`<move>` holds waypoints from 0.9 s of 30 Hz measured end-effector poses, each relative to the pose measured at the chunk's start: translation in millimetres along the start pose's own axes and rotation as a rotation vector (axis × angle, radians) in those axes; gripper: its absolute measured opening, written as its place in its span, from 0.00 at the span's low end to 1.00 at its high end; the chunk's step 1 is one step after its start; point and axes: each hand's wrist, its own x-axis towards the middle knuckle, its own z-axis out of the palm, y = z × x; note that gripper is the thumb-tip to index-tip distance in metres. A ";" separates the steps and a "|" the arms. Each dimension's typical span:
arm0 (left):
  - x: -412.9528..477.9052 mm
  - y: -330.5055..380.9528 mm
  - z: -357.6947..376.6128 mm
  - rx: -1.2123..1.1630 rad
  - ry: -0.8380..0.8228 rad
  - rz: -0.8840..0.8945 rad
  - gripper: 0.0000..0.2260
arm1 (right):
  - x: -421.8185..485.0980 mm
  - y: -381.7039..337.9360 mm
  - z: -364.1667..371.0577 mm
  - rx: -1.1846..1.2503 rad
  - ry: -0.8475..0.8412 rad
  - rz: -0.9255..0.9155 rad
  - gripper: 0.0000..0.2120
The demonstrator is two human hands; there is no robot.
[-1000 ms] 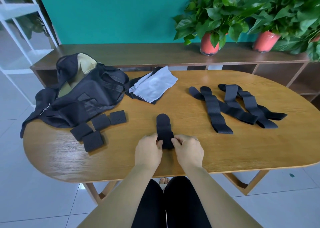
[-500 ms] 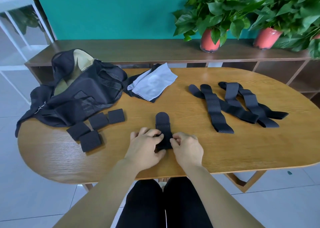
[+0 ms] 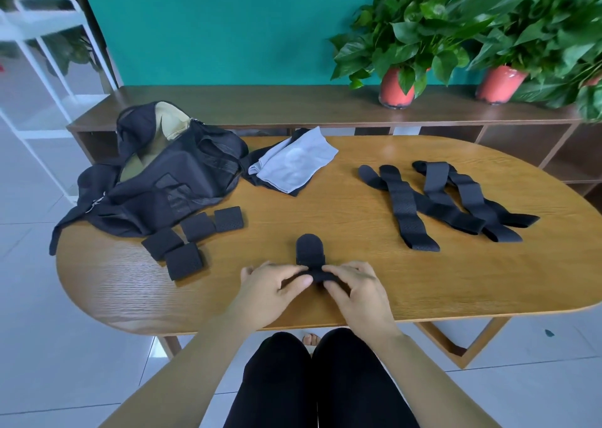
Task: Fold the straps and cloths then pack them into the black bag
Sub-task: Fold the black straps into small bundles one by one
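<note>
Grip: left hand (image 3: 267,291) and right hand (image 3: 358,294) each closed in a thumb-and-forefinger pinch on the near end of a short black perforated fabric strap (image 3: 309,250); fingertips almost meet across it. Neither hand holds anything else

Position: strap sits near-centre on the oval wooden bench (image 3: 325,206), running straight away from the person. Rounded far end flat on the wood, near end bunched thick between the fingers

Why so, as I read it:
- two hands on one end keeps the edges square while the fold is turned over
- four folded black strap squares (image 3: 192,242) clustered just beside the slumped black mesh bag (image 3: 169,183), probably staged for packing
- bag mouth gapes at the far left, tan lining showing, ready to receive
- long black straps (image 3: 439,199) lie crossed over one another on the right, well apart, unfolded; likely the waiting pile
- pale grey cloth (image 3: 293,164) lies on a dark cloth at the far side, touching the bag; not yet packed

Look of the strap: matte black, surface dotted with fine holes, soft and limp, a raised band across it just beyond the fingers. Much shorter showing than the ones on the right, so I judge it partly folded
</note>
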 end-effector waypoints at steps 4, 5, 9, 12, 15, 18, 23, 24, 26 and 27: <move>4.4 5.2 12.0 -0.172 0.182 -0.006 0.14 | 14.1 -8.9 7.0 -0.018 0.010 0.181 0.08; 6.5 7.8 13.3 -0.186 0.220 -0.019 0.14 | 17.5 -10.8 9.5 -0.031 0.028 0.193 0.06; 17.4 14.8 13.9 -0.111 0.228 -0.138 0.20 | 30.1 -13.2 20.2 -0.124 0.069 0.223 0.10; 23.4 12.0 15.5 -0.045 0.221 -0.190 0.16 | 36.3 -12.2 26.1 -0.175 0.067 0.246 0.11; 27.7 10.5 15.8 -0.033 0.213 -0.211 0.17 | 39.9 -12.6 28.5 -0.206 0.061 0.265 0.12; 31.9 9.8 15.3 -0.034 0.199 -0.229 0.18 | 41.6 -13.7 29.0 -0.238 0.055 0.275 0.12; 37.4 5.7 15.9 -0.062 0.206 -0.265 0.19 | 44.4 -13.4 31.6 -0.254 0.042 0.287 0.12; 37.7 5.4 16.1 -0.056 0.207 -0.272 0.19 | 44.8 -13.2 32.1 -0.260 0.040 0.290 0.12; 38.4 5.8 16.4 -0.023 0.208 -0.286 0.19 | 45.7 -12.5 33.0 -0.269 0.047 0.297 0.12; 38.9 6.3 16.6 0.002 0.212 -0.289 0.18 | 45.9 -12.2 33.4 -0.273 0.052 0.298 0.11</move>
